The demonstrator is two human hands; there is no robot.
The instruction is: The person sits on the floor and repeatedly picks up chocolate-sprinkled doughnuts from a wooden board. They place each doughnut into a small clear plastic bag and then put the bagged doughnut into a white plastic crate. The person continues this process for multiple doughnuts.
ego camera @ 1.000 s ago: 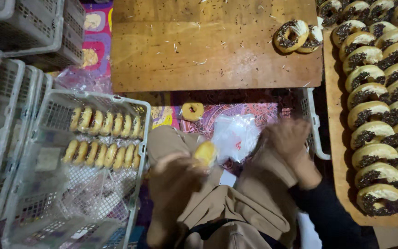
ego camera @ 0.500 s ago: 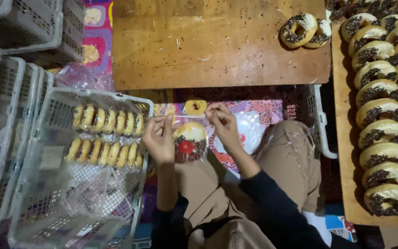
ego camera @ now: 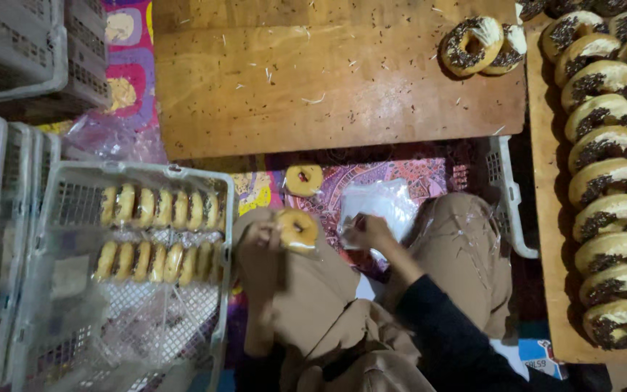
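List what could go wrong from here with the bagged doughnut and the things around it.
1. The left hand grips the bagged doughnut by one side over the lap; it might slip.
2. The right hand rests on the loose plastic bags, which could slide off.
3. A wrapped doughnut lies on the patterned mat by the knees and may get squashed.

Left hand (ego camera: 259, 243) fingers curled in a grip, right hand (ego camera: 368, 232) closed, dark sleeve
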